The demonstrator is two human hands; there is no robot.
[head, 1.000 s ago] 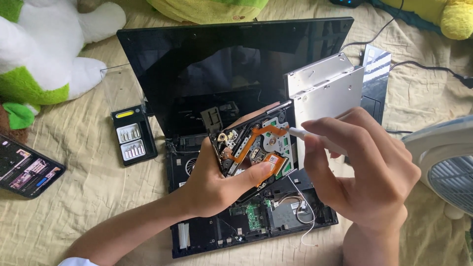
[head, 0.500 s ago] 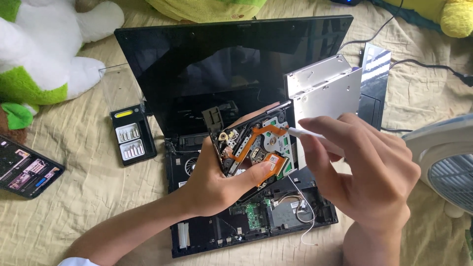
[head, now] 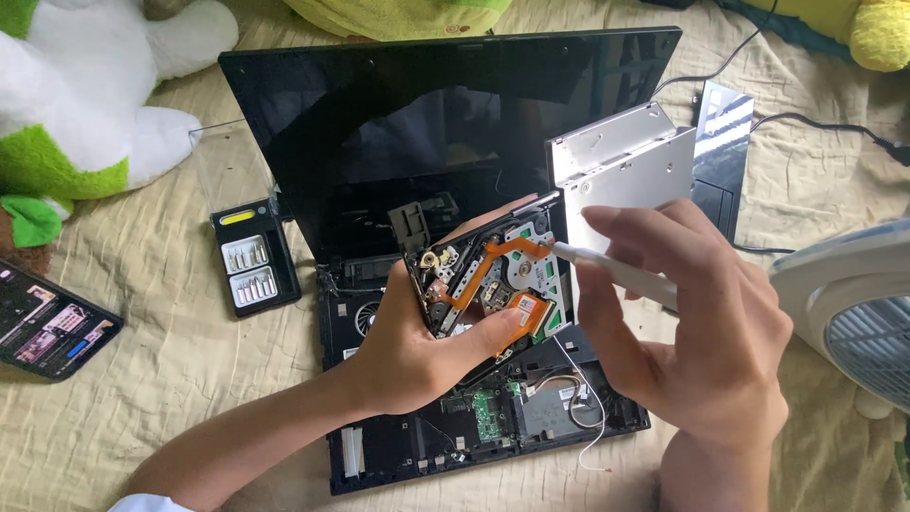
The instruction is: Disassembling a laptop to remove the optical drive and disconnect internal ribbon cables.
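Left hand [head: 417, 346] keeps gripping the opened drive [head: 488, 280]; right hand [head: 697, 332], clenched on a white tool [head: 607, 270], has barely shifted, its tip still at the drive's edge

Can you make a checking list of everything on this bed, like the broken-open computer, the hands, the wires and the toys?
Surface: wrinkled beige bedsheet.
Job's things: opened black laptop base with bare green circuit board; uncovered optical drive with orange ribbon cable; thin white screwdriver.
Clutter: black case of screwdriver bits; silver drive cover; smartphone with lit screen.
Grips: left hand holds the drive; right hand holds the screwdriver, tip at the drive.
Cables: black cord; loose white wire.
Surroundings: white and green plush toy; white fan.
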